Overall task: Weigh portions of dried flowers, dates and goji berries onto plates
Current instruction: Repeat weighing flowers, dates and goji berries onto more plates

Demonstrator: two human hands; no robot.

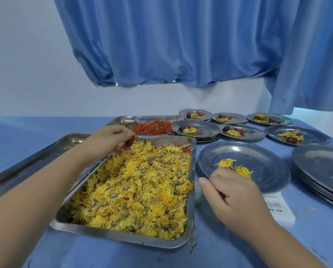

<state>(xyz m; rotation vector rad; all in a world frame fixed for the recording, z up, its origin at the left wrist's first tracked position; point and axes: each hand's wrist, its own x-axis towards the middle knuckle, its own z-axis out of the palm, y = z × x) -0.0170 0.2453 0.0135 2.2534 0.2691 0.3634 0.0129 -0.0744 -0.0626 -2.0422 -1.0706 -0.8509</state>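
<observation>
A steel tray point(192, 190) full of yellow dried flowers point(138, 188) lies in front of me. My left hand point(108, 139) hovers over its far left corner and pinches a dark red date point(130, 141). A round steel plate point(266, 171) rests on a white scale point(279, 209) to the right, with two dried flowers point(233, 166) on it. My right hand point(233, 198) is at the plate's near rim, fingers curled beside the flowers; what it holds, if anything, is hidden. A tray of red goji berries point(150, 127) sits behind.
Several filled plates point(243, 131) with flowers, dates and berries stand at the back right. A stack of bare plates point(322, 171) is at the right edge. Another steel tray point(26, 165) lies at the left. A blue curtain point(181, 45) hangs behind the blue table point(123, 256).
</observation>
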